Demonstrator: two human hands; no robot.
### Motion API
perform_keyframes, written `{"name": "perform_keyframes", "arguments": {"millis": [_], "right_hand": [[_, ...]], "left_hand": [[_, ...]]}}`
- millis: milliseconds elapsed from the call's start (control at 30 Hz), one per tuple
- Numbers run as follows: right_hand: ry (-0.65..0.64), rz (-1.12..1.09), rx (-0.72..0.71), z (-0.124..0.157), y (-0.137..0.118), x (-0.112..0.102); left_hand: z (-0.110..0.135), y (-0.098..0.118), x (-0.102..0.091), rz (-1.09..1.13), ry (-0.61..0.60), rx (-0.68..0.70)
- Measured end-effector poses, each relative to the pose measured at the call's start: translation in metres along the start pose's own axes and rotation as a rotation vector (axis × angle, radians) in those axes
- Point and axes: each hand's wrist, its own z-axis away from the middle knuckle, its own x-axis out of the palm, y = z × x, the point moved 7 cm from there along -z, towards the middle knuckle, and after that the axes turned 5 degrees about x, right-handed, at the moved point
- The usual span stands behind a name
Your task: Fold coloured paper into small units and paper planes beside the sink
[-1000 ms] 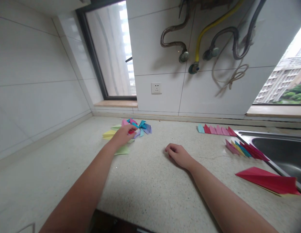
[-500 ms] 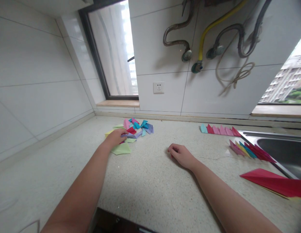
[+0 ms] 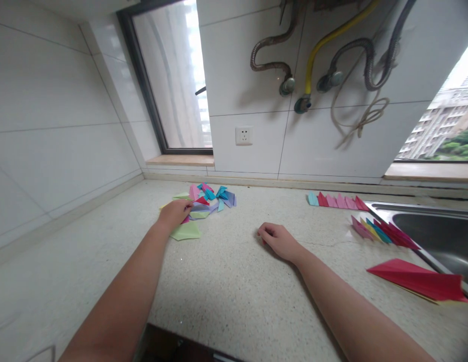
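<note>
At the left of the counter, my left hand [image 3: 176, 212] reaches into a loose heap of small folded-paper planes. Its fingers are pinched at the edge of a red paper plane [image 3: 201, 200]. Around them lie blue paper planes [image 3: 221, 192], a purple one [image 3: 229, 199] and a pink one [image 3: 194, 192]. A pale green paper plane [image 3: 186, 232] rests just in front of the wrist. My right hand [image 3: 279, 240] lies on the bare countertop, curled in a loose fist. A bit of red shows under its fingers, too small to name.
Beside the sink [image 3: 437, 236] on the right stand a row of pink and red paper planes [image 3: 337, 201] and a multicoloured row [image 3: 384, 232]. A larger red paper plane [image 3: 418, 279] lies nearer. Behind the counter are a wall socket [image 3: 244, 136] and hoses [image 3: 311, 60].
My left hand has drawn back slightly within the heap, and the red and purple papers by its fingertips have shifted. My right hand stays put. The whole view has moved a little.
</note>
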Motion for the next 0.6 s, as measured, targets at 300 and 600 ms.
{"name": "perform_keyframes", "arguments": {"millis": [300,600], "right_hand": [[0.000,-0.005,0.002,0.001,0.000,0.000],[-0.001,0.000,-0.013,0.001,0.000,0.000]], "left_hand": [[-0.004,0.027,-0.039,-0.036,0.197,0.031],[0.001,0.021,-0.035,-0.168,0.185,-0.023]]}}
